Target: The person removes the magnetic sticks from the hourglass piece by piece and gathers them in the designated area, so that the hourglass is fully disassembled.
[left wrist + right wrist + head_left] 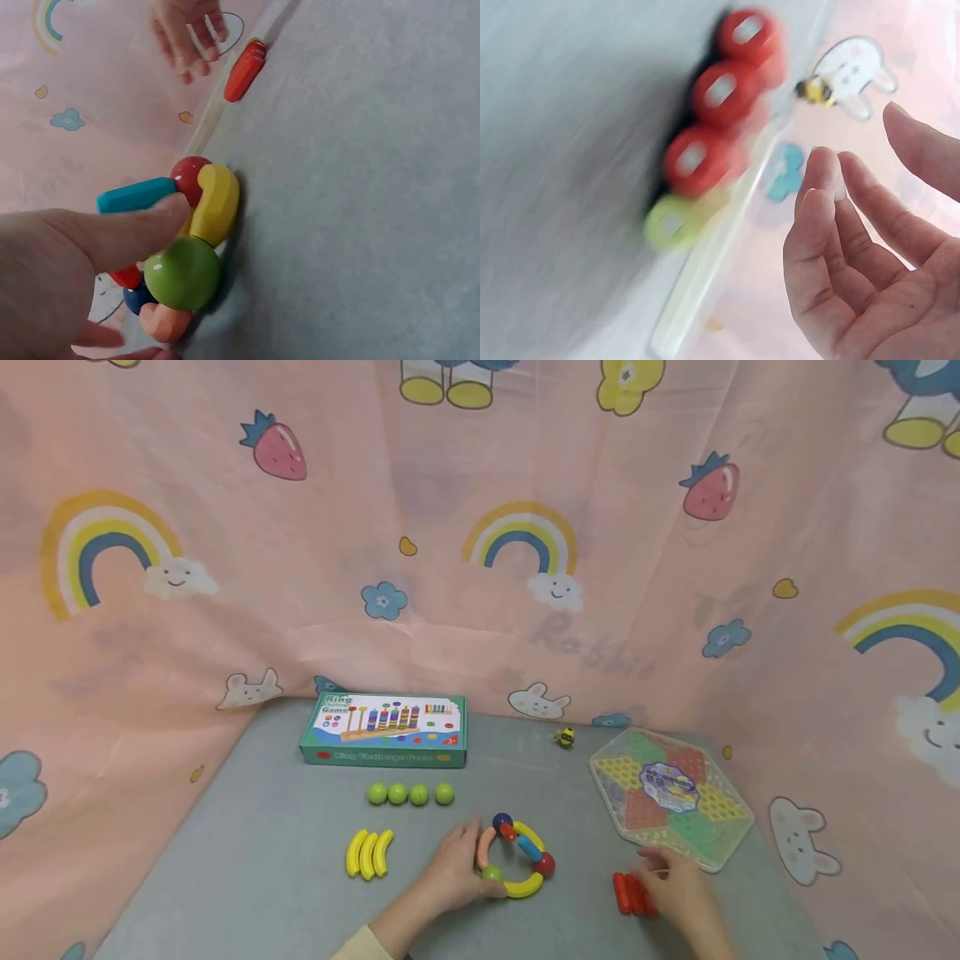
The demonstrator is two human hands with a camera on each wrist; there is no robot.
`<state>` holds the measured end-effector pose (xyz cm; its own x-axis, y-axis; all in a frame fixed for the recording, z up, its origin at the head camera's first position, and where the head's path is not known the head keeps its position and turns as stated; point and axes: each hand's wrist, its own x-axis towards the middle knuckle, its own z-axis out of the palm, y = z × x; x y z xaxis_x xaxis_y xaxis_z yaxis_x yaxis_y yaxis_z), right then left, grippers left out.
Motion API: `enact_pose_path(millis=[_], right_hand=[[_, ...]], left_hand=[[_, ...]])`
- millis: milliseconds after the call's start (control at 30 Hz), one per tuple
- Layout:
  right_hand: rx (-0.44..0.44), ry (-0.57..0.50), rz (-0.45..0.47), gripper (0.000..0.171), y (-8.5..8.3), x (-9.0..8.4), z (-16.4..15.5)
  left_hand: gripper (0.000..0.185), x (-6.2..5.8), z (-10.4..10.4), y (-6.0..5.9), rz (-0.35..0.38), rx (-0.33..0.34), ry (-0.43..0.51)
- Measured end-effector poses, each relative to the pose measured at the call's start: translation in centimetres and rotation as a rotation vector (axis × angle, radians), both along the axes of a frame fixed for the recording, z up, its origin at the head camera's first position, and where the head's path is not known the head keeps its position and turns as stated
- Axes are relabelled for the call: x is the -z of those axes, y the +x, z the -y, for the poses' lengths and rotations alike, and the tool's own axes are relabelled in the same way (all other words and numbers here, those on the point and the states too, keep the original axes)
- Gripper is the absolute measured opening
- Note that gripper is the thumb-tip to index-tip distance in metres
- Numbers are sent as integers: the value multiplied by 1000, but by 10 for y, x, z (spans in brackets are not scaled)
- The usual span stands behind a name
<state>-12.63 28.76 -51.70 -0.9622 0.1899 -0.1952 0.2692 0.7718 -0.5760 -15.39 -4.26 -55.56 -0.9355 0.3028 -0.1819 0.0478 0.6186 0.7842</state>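
My left hand point(452, 870) grips a ring of magnetic balls and rods point(525, 888) at its left side. In the left wrist view the thumb lies over the ring beside a green ball point(184, 274). A yellow curved rod point(216, 206), a red ball, a blue rod, a navy ball and an orange curved rod also make up the ring. My right hand point(681, 889) hovers at several short red rods point(624, 893) lying side by side. The right wrist view shows its fingers loosely bent with nothing between them; one yellow-green rod end point(671, 223) sits beside the red ones.
Left of the ring lie three yellow curved rods point(367, 855), with a row of several green balls point(419, 794) behind. At the back stand a game box point(384, 757) and a small bee figure point(566, 738). A hexagonal checkers board point(652, 835) lies right, before a pink curtain.
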Motion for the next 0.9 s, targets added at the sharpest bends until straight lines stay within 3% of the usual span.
enact_pose_path(millis=[167, 400, 633, 900], right_hand=[[-63, -6, -97, 38, -2, -6, 24], [-104, -74, -113, 33, -11, -6, 66], [-187, -176, -153, 43, -19, 4, 109], [-219, -133, -116, 39, -27, 12, 125]], left_hand=[[99, 3, 0, 0, -42, 18, -8], [105, 4, -1, -3, -4, 2, 35], [104, 6, -2, -2, -44, 3, 8], [79, 6, -2, -1, -14, -25, -28]])
